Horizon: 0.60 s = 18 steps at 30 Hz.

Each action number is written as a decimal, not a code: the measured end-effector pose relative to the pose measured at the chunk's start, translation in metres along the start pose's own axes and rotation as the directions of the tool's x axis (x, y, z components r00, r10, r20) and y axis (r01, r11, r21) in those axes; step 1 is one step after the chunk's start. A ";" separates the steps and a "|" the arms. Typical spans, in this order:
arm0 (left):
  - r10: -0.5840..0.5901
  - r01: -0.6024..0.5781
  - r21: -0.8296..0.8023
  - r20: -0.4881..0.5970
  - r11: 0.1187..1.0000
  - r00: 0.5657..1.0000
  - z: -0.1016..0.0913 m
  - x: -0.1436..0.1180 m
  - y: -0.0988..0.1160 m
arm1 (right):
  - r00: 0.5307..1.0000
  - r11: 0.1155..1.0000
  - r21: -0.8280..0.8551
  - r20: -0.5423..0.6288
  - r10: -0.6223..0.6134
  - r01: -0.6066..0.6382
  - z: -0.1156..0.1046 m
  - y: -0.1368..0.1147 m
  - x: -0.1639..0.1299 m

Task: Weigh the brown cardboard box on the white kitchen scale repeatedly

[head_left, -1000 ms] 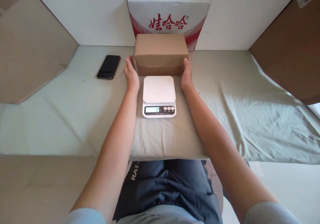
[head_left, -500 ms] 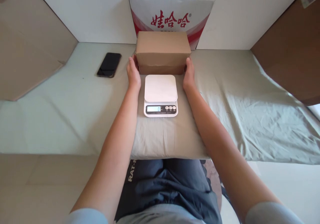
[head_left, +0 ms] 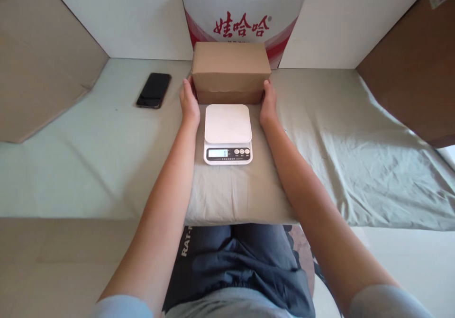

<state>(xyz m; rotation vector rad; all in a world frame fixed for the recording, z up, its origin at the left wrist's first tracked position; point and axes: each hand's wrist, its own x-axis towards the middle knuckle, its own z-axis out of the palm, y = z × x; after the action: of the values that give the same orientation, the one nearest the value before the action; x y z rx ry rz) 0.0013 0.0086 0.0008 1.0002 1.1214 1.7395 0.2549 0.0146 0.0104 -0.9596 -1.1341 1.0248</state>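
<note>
A plain brown cardboard box (head_left: 231, 71) stands on the cloth-covered table (head_left: 320, 133), just behind a white kitchen scale (head_left: 228, 133) whose display reads 0. My left hand (head_left: 189, 104) presses flat against the box's left side and my right hand (head_left: 268, 102) against its right side, so the box is clasped between my palms. The scale's platform carries nothing.
A black phone (head_left: 154, 89) lies on the table left of the box. A white carton with red characters (head_left: 243, 22) stands behind the box against white panels. Brown cardboard sheets (head_left: 42, 62) lean at the left and right.
Both hands slid slightly forward along the box's sides. The box looks a little farther up in the picture as the view shifted.
</note>
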 end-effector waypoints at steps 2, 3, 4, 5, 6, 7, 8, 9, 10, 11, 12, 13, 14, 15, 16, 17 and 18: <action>0.002 -0.002 0.003 0.000 1.000 1.000 0.001 -0.001 0.001 | 0.999 1.000 -0.002 -0.038 -0.022 0.021 0.002 -0.004 -0.002; 0.003 -0.003 0.001 -0.001 1.000 1.000 0.002 -0.002 0.002 | 0.999 1.000 -0.008 -0.036 -0.024 0.024 0.002 -0.005 -0.003; 0.002 -0.002 -0.002 -0.002 1.000 1.000 0.002 -0.002 0.002 | 0.999 1.000 -0.016 -0.030 -0.026 0.025 0.002 -0.006 -0.003; 0.000 0.000 -0.004 -0.002 1.000 1.000 0.003 -0.003 0.003 | 0.999 0.999 -0.028 -0.024 -0.024 0.023 0.002 -0.006 -0.003; -0.004 0.004 -0.006 -0.002 1.000 1.000 0.003 -0.003 0.003 | 1.000 0.999 -0.042 -0.019 -0.020 0.019 0.001 -0.006 -0.003; -0.008 0.008 -0.006 -0.001 1.000 1.000 0.004 -0.003 0.004 | 1.000 0.998 -0.056 -0.015 -0.014 0.013 0.001 -0.006 -0.003; -0.011 0.011 -0.005 0.001 1.000 1.000 0.004 -0.003 0.005 | 1.000 0.998 -0.064 -0.014 -0.008 0.007 0.000 -0.005 -0.003; -0.016 0.016 -0.001 0.001 1.000 1.000 0.004 -0.003 0.005 | 1.000 0.998 -0.064 -0.013 -0.004 0.004 0.000 -0.005 -0.003; -0.020 0.020 0.003 -0.002 1.000 1.000 0.004 -0.003 0.005 | 1.000 0.998 -0.060 -0.012 -0.005 0.004 0.000 -0.005 -0.003; -0.019 0.019 0.004 -0.006 1.000 1.000 0.004 -0.003 0.006 | 1.000 0.999 -0.052 -0.009 -0.010 0.010 0.000 -0.005 -0.003; -0.015 0.015 0.004 -0.011 1.000 1.000 0.004 -0.003 0.005 | 1.000 0.999 -0.046 -0.007 -0.017 0.017 0.001 -0.006 -0.004; -0.009 0.009 0.003 -0.012 1.000 1.000 0.004 -0.003 0.005 | 1.000 0.999 -0.046 -0.014 -0.020 0.020 0.002 -0.006 -0.004; -0.002 0.002 0.004 -0.010 1.000 1.000 0.004 -0.003 0.005 | 1.000 0.999 -0.051 -0.026 -0.018 0.016 0.002 -0.007 -0.005; 0.006 -0.006 0.008 -0.004 1.000 1.000 0.003 -0.003 0.004 | 0.999 0.998 -0.059 -0.037 -0.012 0.009 0.003 -0.008 -0.006; 0.012 -0.012 0.016 0.001 1.000 1.000 0.003 -0.003 0.004 | 0.999 0.998 -0.067 -0.045 -0.005 0.002 0.003 -0.009 -0.007; 0.012 -0.012 0.030 0.007 0.999 1.000 0.002 -0.003 0.003 | 0.999 0.997 -0.072 -0.048 -0.001 -0.003 0.003 -0.010 -0.007; 0.009 -0.010 0.044 0.012 0.999 1.000 0.002 -0.002 0.003 | 0.999 0.998 -0.069 -0.042 0.002 -0.005 0.003 -0.010 -0.008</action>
<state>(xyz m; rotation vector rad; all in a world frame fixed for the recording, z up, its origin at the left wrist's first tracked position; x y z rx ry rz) 0.0034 0.0065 0.0034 1.0432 1.1535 1.7205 0.2529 0.0049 0.0191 -1.0338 -1.1398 0.9687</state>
